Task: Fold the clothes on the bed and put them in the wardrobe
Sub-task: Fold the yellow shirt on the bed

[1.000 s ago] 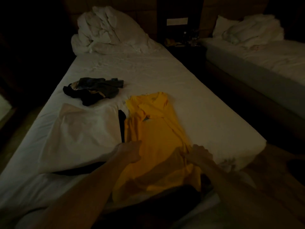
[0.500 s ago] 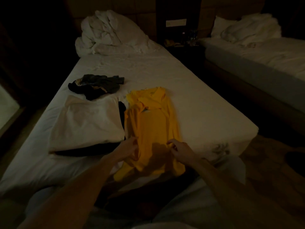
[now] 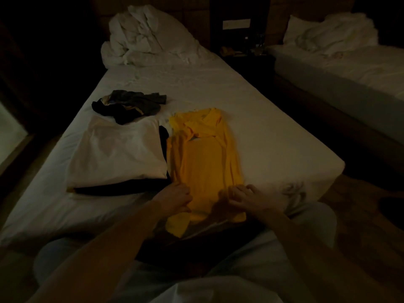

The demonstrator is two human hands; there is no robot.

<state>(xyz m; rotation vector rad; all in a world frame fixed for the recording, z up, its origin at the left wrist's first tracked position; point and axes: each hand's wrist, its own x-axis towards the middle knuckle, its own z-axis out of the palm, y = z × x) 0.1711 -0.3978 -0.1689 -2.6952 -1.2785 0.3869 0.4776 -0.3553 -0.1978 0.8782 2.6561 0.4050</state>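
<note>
The white-sheeted bed [image 3: 251, 119] carries all the garments. A crumpled white duvet [image 3: 150, 38] is heaped at its far end. A folded white garment [image 3: 118, 152] lies left of centre, stacked on a dark one. The yellow shirt [image 3: 205, 158], folded into a long strip, lies just beside it. A crumpled dark garment [image 3: 129, 106] sits beyond. The left hand [image 3: 175, 199] and right hand [image 3: 251, 200] appear to pinch the shirt's near end; dim light obscures the fingers.

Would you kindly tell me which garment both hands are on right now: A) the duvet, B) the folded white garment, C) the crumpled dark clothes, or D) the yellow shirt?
D: the left hand and right hand both rest on the near end of the yellow shirt.
</note>
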